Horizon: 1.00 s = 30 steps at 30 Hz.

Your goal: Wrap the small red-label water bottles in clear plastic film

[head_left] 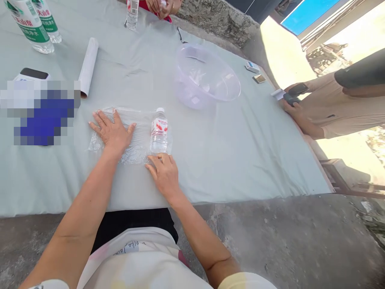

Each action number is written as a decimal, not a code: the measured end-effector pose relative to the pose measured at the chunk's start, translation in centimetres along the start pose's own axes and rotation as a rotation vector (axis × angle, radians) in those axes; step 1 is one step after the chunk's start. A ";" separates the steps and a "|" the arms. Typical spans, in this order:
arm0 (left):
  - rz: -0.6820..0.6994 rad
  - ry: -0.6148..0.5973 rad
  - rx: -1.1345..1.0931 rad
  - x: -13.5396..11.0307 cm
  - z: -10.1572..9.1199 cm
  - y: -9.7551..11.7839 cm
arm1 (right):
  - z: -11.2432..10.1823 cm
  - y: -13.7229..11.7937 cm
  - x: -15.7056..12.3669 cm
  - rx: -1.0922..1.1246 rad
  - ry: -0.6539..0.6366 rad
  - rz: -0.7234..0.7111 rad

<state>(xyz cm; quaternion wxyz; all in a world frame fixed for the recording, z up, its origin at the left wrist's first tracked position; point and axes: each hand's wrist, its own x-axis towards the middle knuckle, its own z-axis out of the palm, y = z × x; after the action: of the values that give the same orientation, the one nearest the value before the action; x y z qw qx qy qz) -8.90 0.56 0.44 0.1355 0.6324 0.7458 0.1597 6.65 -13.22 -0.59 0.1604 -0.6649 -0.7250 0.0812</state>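
Note:
A sheet of clear plastic wrap (pixel 136 120) lies flat on the pale cloth (pixel 240 152). My left hand (pixel 112 132) rests on it, palm down, fingers spread. A small water bottle (pixel 159 131) with a red and white label and white cap lies on the wrap's right part, cap pointing away from me. My right hand (pixel 164 172) sits just in front of the bottle's base, fingers bent and touching the wrap's near edge there. Whether it pinches the wrap is not clear.
A clear plastic basin (pixel 207 76) stands behind the bottle. A roll of wrap (pixel 88 66) lies at the back left, near two large green-labelled bottles (pixel 30 24). Another person's hands (pixel 296 104) hold a phone at the right edge. A third person's hands (pixel 162 6) are at the far side.

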 end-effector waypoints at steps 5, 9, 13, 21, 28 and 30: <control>-0.026 -0.046 0.102 -0.7 -0.6 -0.2 | -0.1 2.1 -0.4 -0.051 -0.029 0.003; -0.011 -0.041 0.180 -2.6 -1.7 -1.9 | -0.4 4.3 -2.3 0.067 0.001 -0.043; 0.055 0.003 0.172 -4.7 -2.7 -4.4 | -1.9 5.6 -4.2 0.246 -0.059 -0.139; 0.123 0.251 0.124 -5.9 -5.4 -8.2 | -5.5 5.9 0.5 0.438 0.411 0.009; 0.462 0.541 -0.292 -8.7 -10.4 0.4 | -3.6 3.0 6.6 0.439 0.351 -0.129; 0.586 0.423 -0.522 -8.4 -8.5 3.7 | -3.3 3.2 8.0 0.492 0.329 -0.052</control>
<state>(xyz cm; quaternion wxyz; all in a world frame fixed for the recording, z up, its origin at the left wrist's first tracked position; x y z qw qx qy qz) -7.59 -7.75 9.70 0.0842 0.7151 0.4812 0.5000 10.22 -5.30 2.41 0.4340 -0.5914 -0.6648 0.1415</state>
